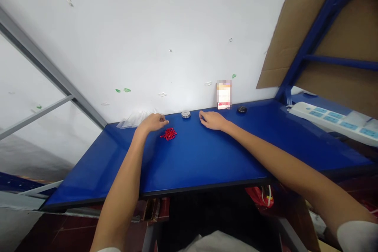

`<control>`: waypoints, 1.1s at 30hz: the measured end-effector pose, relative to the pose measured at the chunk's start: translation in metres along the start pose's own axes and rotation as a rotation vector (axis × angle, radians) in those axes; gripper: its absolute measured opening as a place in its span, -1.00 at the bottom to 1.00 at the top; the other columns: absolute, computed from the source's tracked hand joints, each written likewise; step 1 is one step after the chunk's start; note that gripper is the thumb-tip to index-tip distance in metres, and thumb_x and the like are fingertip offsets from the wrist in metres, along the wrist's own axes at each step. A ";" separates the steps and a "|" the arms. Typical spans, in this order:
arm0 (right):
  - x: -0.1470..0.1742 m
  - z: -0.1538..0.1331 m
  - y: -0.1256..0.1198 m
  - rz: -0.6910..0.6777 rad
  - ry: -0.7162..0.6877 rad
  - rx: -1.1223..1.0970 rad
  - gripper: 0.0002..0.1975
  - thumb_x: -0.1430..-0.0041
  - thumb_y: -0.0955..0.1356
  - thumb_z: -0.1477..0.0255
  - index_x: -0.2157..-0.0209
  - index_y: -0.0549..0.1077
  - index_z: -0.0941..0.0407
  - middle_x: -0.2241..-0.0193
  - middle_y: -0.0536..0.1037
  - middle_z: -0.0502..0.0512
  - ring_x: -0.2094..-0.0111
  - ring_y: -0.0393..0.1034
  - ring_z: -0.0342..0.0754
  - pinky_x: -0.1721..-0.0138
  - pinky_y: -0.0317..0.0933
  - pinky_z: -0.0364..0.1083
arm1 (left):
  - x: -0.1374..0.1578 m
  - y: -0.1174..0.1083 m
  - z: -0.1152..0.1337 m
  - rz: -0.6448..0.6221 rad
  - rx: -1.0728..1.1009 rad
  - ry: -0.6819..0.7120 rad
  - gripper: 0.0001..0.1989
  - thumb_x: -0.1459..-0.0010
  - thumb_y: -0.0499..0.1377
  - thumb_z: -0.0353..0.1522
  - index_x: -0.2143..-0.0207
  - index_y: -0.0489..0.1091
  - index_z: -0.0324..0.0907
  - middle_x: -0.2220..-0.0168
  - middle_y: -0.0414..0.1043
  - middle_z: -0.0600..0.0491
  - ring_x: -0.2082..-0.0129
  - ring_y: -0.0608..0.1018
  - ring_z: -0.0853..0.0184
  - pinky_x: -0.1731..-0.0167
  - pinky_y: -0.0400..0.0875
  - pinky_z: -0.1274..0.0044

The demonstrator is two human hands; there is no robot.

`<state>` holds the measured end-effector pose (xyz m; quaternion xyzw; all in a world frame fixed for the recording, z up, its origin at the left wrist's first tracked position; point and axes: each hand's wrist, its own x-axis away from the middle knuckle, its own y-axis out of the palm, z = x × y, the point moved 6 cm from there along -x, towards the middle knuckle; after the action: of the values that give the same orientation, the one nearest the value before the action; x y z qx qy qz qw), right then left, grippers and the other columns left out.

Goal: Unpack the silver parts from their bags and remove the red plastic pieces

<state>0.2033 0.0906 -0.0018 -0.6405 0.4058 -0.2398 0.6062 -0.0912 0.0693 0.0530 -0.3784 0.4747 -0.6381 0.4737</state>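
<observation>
My left hand [153, 122] is over the back left of the blue table [189, 161], its fingers curled in toward the thumb. Just below its fingertips lies a small heap of shiny red pieces [169, 134], too small to name surely. My right hand [213, 120] is low over the table to the right, with fingers bent and closed. Anything held in either hand is too small or hidden to make out. Between the hands, near the wall, sits a small silver spool [186, 114], apart from both.
A clear plastic bag [134, 119] lies behind my left hand. A lit, blurred-out screen [224, 95] leans on the white wall, with a small black object [242, 109] beside it. At the right is a white power strip [336, 121] by a blue metal frame [307, 33].
</observation>
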 end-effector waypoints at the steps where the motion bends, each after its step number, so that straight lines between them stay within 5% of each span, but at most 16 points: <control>1: 0.000 0.000 0.000 -0.002 0.000 -0.001 -0.80 -0.46 0.28 0.40 -0.03 0.44 0.10 0.13 0.69 0.21 0.19 0.57 0.10 0.26 0.18 -0.06 | 0.002 0.001 0.002 -0.036 0.005 -0.016 -0.67 -0.21 0.24 -0.08 0.37 0.59 -0.14 0.42 0.62 -0.03 0.39 0.58 0.22 0.34 0.31 0.45; 7: 0.000 0.002 0.002 0.019 -0.006 0.001 -0.81 -0.45 0.29 0.41 -0.01 0.46 0.10 0.15 0.68 0.20 0.20 0.57 0.11 0.24 0.25 -0.05 | 0.011 0.011 0.016 -0.256 0.103 -0.017 -0.72 0.00 0.39 -0.10 0.36 0.62 -0.10 0.39 0.63 0.03 0.40 0.57 0.24 0.39 0.30 0.47; 12: -0.006 -0.013 -0.005 0.240 -0.115 -0.041 -0.70 -0.47 0.25 0.43 -0.12 0.48 0.12 -0.06 0.62 0.29 -0.07 0.51 0.17 -0.08 0.38 0.07 | 0.005 0.013 0.016 -0.223 0.089 0.067 -0.85 -0.02 0.28 -0.27 0.37 0.61 -0.12 0.36 0.64 0.03 0.37 0.57 0.26 0.34 0.31 0.47; 17: -0.019 -0.037 0.010 0.307 -0.345 -0.134 -0.48 -0.48 0.23 0.45 -0.41 0.29 0.10 -0.38 0.41 0.26 -0.37 0.30 0.18 -0.39 0.21 0.23 | 0.002 0.012 0.013 -0.193 0.042 0.082 -0.84 -0.02 0.23 -0.32 0.36 0.60 -0.15 0.40 0.61 0.03 0.38 0.55 0.27 0.35 0.29 0.48; 25: -0.019 -0.031 0.009 0.355 -0.335 -0.136 -0.66 -0.48 0.27 0.50 -0.17 0.53 0.11 -0.06 0.61 0.29 -0.12 0.45 0.20 -0.20 0.36 0.20 | 0.010 0.010 0.025 -0.235 0.092 0.070 -0.69 -0.10 0.33 -0.08 0.30 0.62 -0.12 0.31 0.67 0.04 0.34 0.59 0.26 0.35 0.32 0.49; 33: -0.016 -0.026 0.002 0.257 -0.150 -0.101 -0.65 -0.55 0.21 0.44 -0.15 0.56 0.07 -0.10 0.63 0.22 -0.15 0.46 0.11 -0.20 0.33 0.05 | 0.006 0.014 0.020 -0.222 0.147 0.120 -0.83 0.00 0.29 -0.26 0.35 0.61 -0.10 0.41 0.62 0.05 0.42 0.58 0.27 0.41 0.32 0.51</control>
<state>0.1730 0.0882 0.0031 -0.6292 0.4493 -0.0910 0.6277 -0.0709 0.0571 0.0448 -0.3538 0.4093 -0.7410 0.3976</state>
